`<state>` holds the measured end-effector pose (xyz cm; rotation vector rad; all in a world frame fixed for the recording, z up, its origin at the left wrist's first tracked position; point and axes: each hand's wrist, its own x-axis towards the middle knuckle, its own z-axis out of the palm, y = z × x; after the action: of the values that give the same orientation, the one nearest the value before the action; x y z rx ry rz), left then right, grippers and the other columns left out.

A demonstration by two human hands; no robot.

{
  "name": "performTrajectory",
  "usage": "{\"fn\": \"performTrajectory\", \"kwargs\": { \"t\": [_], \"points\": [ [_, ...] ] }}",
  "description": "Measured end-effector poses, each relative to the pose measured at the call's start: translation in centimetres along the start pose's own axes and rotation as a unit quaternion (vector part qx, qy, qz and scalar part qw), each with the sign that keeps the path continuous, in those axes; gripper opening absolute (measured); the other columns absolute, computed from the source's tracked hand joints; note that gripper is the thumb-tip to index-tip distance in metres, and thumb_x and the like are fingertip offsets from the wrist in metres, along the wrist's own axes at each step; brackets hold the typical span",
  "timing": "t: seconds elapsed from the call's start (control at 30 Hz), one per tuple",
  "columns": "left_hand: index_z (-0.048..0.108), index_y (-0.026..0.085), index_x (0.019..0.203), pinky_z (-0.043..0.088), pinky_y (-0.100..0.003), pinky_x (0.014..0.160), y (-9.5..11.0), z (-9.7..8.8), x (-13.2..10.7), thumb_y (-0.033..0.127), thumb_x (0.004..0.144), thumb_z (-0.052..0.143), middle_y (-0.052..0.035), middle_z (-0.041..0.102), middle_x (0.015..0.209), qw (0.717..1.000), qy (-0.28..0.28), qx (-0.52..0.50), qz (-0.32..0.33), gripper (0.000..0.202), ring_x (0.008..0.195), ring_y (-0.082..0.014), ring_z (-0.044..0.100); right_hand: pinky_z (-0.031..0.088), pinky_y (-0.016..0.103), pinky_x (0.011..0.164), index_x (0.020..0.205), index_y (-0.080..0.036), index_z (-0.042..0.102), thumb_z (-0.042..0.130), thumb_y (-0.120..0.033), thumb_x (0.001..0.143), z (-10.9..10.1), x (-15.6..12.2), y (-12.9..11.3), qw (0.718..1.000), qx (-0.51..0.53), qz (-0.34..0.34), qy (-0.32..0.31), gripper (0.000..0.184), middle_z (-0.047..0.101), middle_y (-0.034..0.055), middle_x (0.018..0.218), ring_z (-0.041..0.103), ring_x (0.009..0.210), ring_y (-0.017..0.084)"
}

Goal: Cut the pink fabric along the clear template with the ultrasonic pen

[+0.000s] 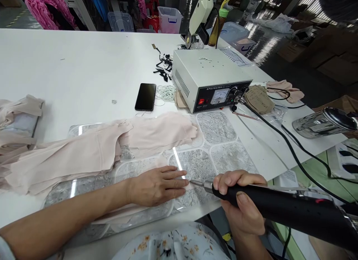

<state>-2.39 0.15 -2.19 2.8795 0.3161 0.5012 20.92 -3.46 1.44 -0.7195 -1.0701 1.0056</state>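
My left hand lies flat, fingers stretched out and together, pressing a piece of pale pink fabric onto a patterned glass plate near the table's front edge. My right hand is wrapped round the black handle of a corded cutting tool. The tool's metal tip touches the fabric edge right at my left fingertips. More pink fabric spreads to the left over the plate.
A white control box with a meter stands behind the plate, cables running off to the right. A black phone, white loops and black scraps lie nearby. A chrome object rests at right.
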Motion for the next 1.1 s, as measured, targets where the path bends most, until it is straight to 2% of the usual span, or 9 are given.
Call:
{"fn": "performTrajectory", "kwargs": {
  "t": [0.23, 0.47, 0.8, 0.97, 1.1],
  "points": [
    [0.062, 0.013, 0.121, 0.038, -0.04, 0.112, 0.0, -0.2, 0.0, 0.017, 0.102, 0.04, -0.0082, 0.058, 0.136, 1.0, -0.004, -0.01, -0.001, 0.029, 0.134, -0.0252, 0.046, 0.05, 0.035, 0.053, 0.088, -0.023, 0.055, 0.059, -0.025, 0.084, -0.3, -0.9, -1.2, 1.0, 0.002, 0.022, 0.0, 0.006, 0.055, -0.0002, 0.076, 0.052, 0.055, 0.012],
    [0.063, 0.015, 0.12, 0.037, -0.04, 0.113, 0.0, 0.0, 0.0, 0.019, 0.102, 0.037, -0.0069, 0.057, 0.137, 1.0, -0.017, 0.0, -0.003, 0.031, 0.135, -0.0242, 0.045, 0.051, 0.033, 0.055, 0.088, -0.022, 0.054, 0.058, -0.024, 0.084, 0.0, -1.1, -0.9, 1.0, 0.002, 0.022, -0.009, 0.006, 0.055, -0.001, 0.078, 0.054, 0.056, 0.01],
    [0.063, 0.014, 0.121, 0.034, -0.039, 0.115, 0.0, 0.0, 0.0, 0.019, 0.102, 0.04, -0.0081, 0.057, 0.136, 1.0, 0.001, -0.012, -0.003, 0.03, 0.135, -0.0239, 0.045, 0.051, 0.032, 0.055, 0.086, -0.022, 0.054, 0.058, -0.024, 0.084, 0.1, -0.9, -0.9, 0.999, -0.013, 0.015, -0.025, 0.005, 0.055, -0.0024, 0.076, 0.053, 0.055, 0.01],
    [0.064, 0.014, 0.12, 0.036, -0.037, 0.113, 0.1, 0.1, 0.0, 0.021, 0.102, 0.041, -0.0075, 0.059, 0.134, 1.0, 0.005, -0.016, -0.003, 0.03, 0.131, -0.0232, 0.049, 0.047, 0.033, 0.056, 0.097, -0.021, 0.057, 0.059, -0.03, 0.079, -0.5, -0.7, -1.4, 0.999, -0.007, 0.033, 0.026, 0.02, 0.053, -0.0012, 0.08, 0.053, 0.056, 0.01],
    [0.061, 0.013, 0.124, 0.039, -0.037, 0.111, 0.2, -1.3, -0.2, 0.025, 0.102, 0.04, -0.0107, 0.055, 0.139, 0.999, 0.004, -0.033, -0.03, 0.032, 0.133, -0.0237, 0.047, 0.046, 0.035, 0.056, 0.104, -0.022, 0.059, 0.06, -0.038, 0.075, -1.2, -0.1, -1.9, 0.998, -0.003, 0.013, 0.057, 0.033, 0.054, 0.0005, 0.085, 0.053, 0.057, 0.012]
  ]
}}
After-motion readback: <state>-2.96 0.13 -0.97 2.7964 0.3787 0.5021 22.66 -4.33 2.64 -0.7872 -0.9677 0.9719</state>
